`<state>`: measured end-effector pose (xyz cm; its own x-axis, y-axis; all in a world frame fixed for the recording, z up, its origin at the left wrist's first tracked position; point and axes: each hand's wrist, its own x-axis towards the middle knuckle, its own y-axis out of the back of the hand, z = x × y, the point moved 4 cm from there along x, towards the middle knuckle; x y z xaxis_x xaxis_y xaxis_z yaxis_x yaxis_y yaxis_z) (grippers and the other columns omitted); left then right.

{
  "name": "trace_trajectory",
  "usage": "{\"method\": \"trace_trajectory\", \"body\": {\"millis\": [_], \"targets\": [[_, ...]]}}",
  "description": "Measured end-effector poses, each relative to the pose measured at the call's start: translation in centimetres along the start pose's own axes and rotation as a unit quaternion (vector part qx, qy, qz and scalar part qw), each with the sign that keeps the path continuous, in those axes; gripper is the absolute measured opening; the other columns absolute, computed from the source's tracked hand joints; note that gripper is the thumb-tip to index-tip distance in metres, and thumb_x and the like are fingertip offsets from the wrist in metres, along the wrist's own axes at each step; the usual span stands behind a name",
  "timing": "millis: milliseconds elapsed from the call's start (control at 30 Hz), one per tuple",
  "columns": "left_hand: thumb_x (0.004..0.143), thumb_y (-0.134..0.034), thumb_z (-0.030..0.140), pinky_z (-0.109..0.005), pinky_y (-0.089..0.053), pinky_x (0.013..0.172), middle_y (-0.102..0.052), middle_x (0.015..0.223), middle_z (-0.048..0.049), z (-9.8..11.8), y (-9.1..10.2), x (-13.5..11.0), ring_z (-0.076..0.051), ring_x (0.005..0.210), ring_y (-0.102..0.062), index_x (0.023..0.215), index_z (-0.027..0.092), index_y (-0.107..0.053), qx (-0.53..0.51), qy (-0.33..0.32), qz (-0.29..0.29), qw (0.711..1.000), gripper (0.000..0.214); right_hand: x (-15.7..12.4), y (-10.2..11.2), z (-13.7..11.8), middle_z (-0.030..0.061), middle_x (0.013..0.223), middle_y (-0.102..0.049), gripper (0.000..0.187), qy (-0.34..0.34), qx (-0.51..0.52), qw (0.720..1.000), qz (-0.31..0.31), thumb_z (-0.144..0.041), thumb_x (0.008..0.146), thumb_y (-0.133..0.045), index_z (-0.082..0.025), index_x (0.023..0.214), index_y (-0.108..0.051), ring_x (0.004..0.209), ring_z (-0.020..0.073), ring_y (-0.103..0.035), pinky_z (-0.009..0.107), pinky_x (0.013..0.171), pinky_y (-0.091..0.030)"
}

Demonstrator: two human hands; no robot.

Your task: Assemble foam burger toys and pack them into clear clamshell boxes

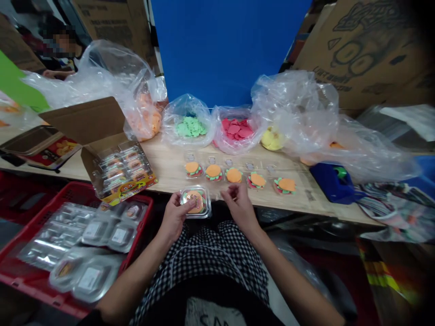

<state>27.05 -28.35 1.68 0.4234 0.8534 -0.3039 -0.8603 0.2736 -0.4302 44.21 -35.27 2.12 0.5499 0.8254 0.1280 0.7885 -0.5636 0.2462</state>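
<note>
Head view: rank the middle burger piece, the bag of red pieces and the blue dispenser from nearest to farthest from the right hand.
1. Middle burger piece, on the table just ahead of the right hand.
2. Bag of red pieces, farther ahead.
3. Blue dispenser, well off rightward.

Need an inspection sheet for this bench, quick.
Surface: light wood table.
Job's things: clear plastic tray with orange burger-shaped piece; five burger pieces in a row on the table.
Clutter: clear bags of green pieces and red pieces; open carton of packs; red crate of packs.
Hands: left hand holds the tray; right hand beside it, contact unclear.
Cables: nothing seen.
Surroundings: cardboard boxes, blue backdrop, a person back left.
</note>
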Motion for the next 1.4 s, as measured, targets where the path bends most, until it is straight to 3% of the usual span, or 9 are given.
{"method": "trace_trajectory", "body": {"millis": [100, 200, 500, 667, 800, 900, 1000, 1167, 1400], "targets": [[0.056, -0.073, 0.022, -0.03, -0.048, 0.072, -0.061, 0.085, -0.0022, 0.4, 0.9, 0.2, -0.014, 0.072, -0.06, 0.09, 0.014, -0.05, -0.002, -0.014, 0.011, 1.0, 0.042, -0.9, 0.0, -2.2, -0.0002, 0.071, -0.043, 0.015, 0.091, -0.099, 0.989, 0.067, -0.035, 0.083, -0.042, -0.022, 0.077, -0.044, 0.066, 0.0151, -0.042, 0.029, 0.063, -0.036], [0.055, -0.074, 0.022, -0.03, -0.047, 0.073, -0.062, 0.085, -0.0027, 0.8, 1.5, 0.0, -0.015, 0.074, -0.06, 0.091, 0.015, -0.05, 0.0, -0.027, 0.022, 0.999, 0.044, -1.6, -1.7, -4.0, 0.0013, 0.072, -0.043, 0.016, 0.141, -0.146, 0.979, -0.003, -0.035, 0.083, -0.042, -0.022, 0.073, -0.045, 0.068, 0.0169, -0.042, 0.03, 0.063, -0.034], [0.051, -0.076, 0.019, -0.027, -0.047, 0.068, -0.061, 0.081, -0.002, 3.5, 2.8, -1.5, -0.013, 0.069, -0.058, 0.089, 0.015, -0.051, -0.015, -0.014, -0.01, 1.0, 0.045, -1.4, -7.7, -3.7, -0.0022, 0.06, -0.04, 0.028, -0.012, 0.074, 0.976, -0.206, -0.046, 0.08, -0.043, -0.022, 0.067, -0.046, 0.056, 0.0136, -0.039, 0.025, 0.05, -0.033], [0.052, -0.075, 0.02, -0.027, -0.046, 0.069, -0.061, 0.082, -0.0021, 5.4, 4.3, -1.5, -0.014, 0.071, -0.057, 0.088, 0.015, -0.053, 0.008, -0.023, -0.033, 0.999, 0.043, -1.5, -9.7, -4.6, -0.0029, 0.056, -0.037, 0.034, -0.034, 0.139, 0.963, -0.228, -0.05, 0.081, -0.041, -0.021, 0.063, -0.045, 0.052, 0.0118, -0.035, 0.024, 0.047, -0.03], [0.054, -0.074, 0.021, -0.028, -0.046, 0.071, -0.061, 0.087, -0.0029, 10.4, 6.1, -0.7, -0.016, 0.076, -0.058, 0.095, 0.016, -0.052, 0.143, -0.092, -0.05, 0.984, 0.046, -1.5, -11.4, -4.4, -0.0006, 0.057, -0.044, 0.04, -0.026, 0.119, 0.95, -0.286, -0.051, 0.083, -0.034, -0.02, 0.066, -0.051, 0.054, 0.0125, -0.041, 0.025, 0.049, -0.034], [0.055, -0.072, 0.025, -0.031, -0.044, 0.078, -0.06, 0.097, -0.0048, 16.6, 8.2, 1.1, -0.019, 0.086, -0.056, 0.103, 0.017, -0.052, 0.315, -0.196, -0.022, 0.929, 0.053, -1.3, -12.0, -3.5, 0.0004, 0.062, -0.048, 0.036, -0.009, 0.072, 0.951, -0.3, -0.047, 0.085, -0.032, -0.019, 0.076, -0.053, 0.057, 0.013, -0.044, 0.025, 0.052, -0.037], [0.052, -0.073, 0.031, -0.033, -0.041, 0.083, -0.059, 0.1, -0.0059, 21.4, 10.2, 3.7, -0.021, 0.09, -0.054, 0.104, 0.015, -0.056, 0.5, -0.232, 0.004, 0.835, 0.057, -0.6, -12.6, -3.1, 0.0024, 0.076, -0.052, 0.021, 0.056, 0.008, 0.958, -0.28, -0.037, 0.084, -0.04, -0.019, 0.086, -0.052, 0.07, 0.0147, -0.049, 0.027, 0.065, -0.041], [0.055, -0.068, 0.037, -0.029, -0.041, 0.081, -0.06, 0.099, -0.0035, 24.1, 11.9, 7.6, -0.02, 0.088, -0.055, 0.104, 0.018, -0.059, 0.675, -0.214, -0.051, 0.704, 0.054, 1.7, -15.9, -4.4, 0.0049, 0.087, -0.051, 0.02, 0.194, -0.03, 0.946, -0.259, -0.024, 0.083, -0.042, -0.021, 0.101, -0.049, 0.082, 0.0168, -0.05, 0.03, 0.075, -0.042], [0.058, -0.065, 0.035, -0.029, -0.039, 0.08, -0.058, 0.102, -0.0056, 28.0, 14.0, 12.3, -0.022, 0.091, -0.053, 0.11, 0.021, -0.056, 0.776, -0.271, 0.038, 0.569, 0.054, 4.4, -20.3, -4.5, 0.0059, 0.092, -0.05, 0.02, 0.239, -0.035, 0.938, -0.25, -0.02, 0.085, -0.039, -0.021, 0.101, -0.05, 0.084, 0.0171, -0.051, 0.032, 0.076, -0.044]]}}
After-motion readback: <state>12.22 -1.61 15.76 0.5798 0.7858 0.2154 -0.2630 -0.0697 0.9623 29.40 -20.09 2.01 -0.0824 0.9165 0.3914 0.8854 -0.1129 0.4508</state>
